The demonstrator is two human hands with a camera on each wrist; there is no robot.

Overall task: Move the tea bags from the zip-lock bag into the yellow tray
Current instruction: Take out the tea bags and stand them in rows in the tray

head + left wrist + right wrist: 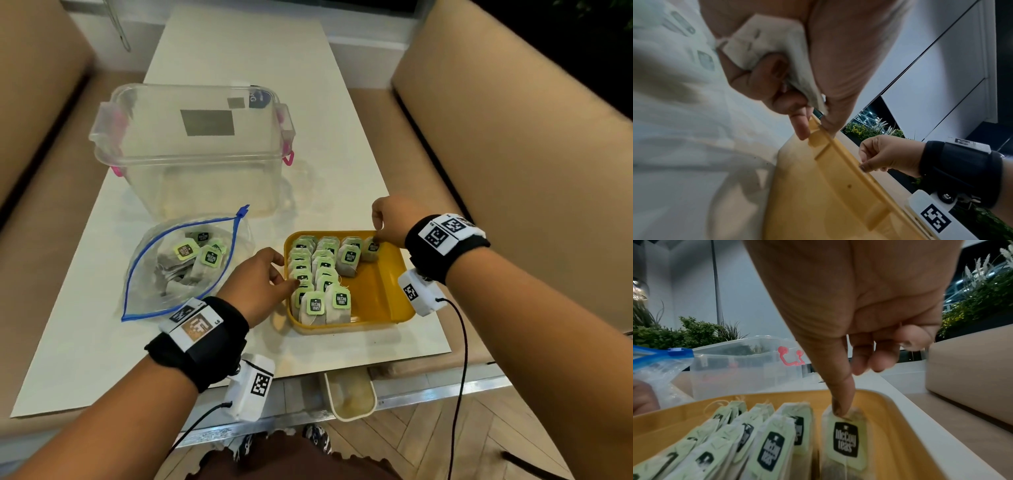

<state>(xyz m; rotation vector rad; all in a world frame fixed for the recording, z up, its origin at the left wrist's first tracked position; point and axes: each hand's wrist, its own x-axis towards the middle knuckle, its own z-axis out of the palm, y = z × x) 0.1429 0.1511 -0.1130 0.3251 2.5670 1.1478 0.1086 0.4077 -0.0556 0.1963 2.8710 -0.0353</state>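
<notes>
Right grip (840, 412) pinches a tea bag (845, 441) standing at the yellow tray's (383, 291) far right; left grip (797, 91) clutches several, nearer the zip-lock bag (178, 267) leftward on the tabletop (85, 342).

One yellow tray (383, 294), one zip-lock bag (144, 294), one clear box (191, 161), two hands.

The yellow tray (394, 291) has bare floor along its right side — its left is packed with tea bags (315, 274), and the clear tub (191, 144) blocks the table beyond.
</notes>
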